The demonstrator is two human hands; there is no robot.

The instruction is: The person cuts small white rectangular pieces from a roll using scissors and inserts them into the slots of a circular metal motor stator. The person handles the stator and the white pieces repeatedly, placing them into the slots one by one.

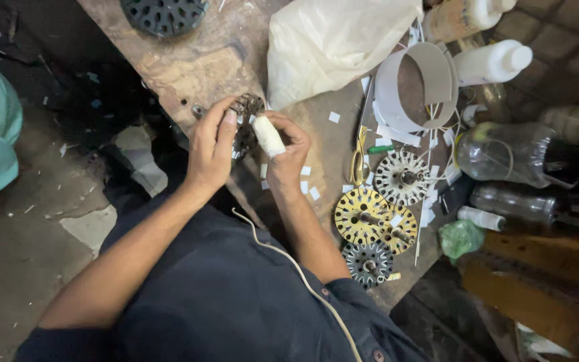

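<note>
My left hand grips a round slotted metal motor core with white paper pieces in its slots, at the near edge of a worn wooden bench. My right hand is closed around a white cylindrical roll whose end points at the core. Both hands sit close together, touching the core from either side.
Several round slotted cores lie to the right, with yellow-handled scissors, white paper scraps, a curled white strip, a white bag, plastic bottles and a green wad. A dark core rests at the far bench end.
</note>
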